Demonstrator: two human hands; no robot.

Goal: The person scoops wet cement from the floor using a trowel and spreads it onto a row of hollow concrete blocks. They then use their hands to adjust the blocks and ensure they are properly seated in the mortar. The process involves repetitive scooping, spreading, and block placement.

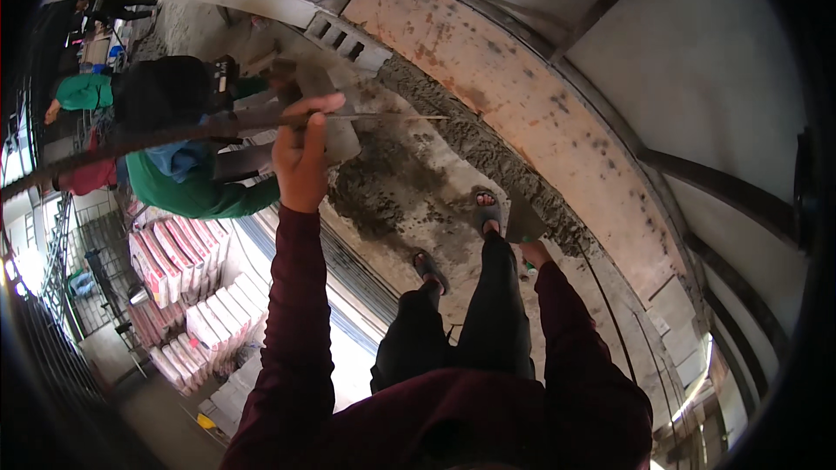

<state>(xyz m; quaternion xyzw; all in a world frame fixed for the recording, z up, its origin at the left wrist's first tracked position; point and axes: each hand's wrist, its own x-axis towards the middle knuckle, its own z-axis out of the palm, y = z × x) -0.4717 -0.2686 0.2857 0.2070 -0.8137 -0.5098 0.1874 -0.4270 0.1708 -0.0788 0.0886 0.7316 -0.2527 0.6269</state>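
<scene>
Raised at centre left, my left hand (303, 157) is closed around a thin, dark, ribbed steel bar (131, 148). The bar runs from the left rim of the view, past my fingers, toward the middle. Low on the right, my right hand (535, 254) grips a trowel, its grey blade (524, 221) lying against a strip of wet mortar (496, 152); its handle is mostly hidden by my fingers. Dark wet mortar (374, 174) also spreads over the concrete floor ahead of my sandalled feet (488, 209).
A co-worker in a green top (187, 187) bends close at my left, near a grey block (326, 109). A hollow concrete block (348, 43) stands beyond. A stained board (522, 96) borders the mortar strip. Stacked white-and-red packages (196, 261) sit lower left.
</scene>
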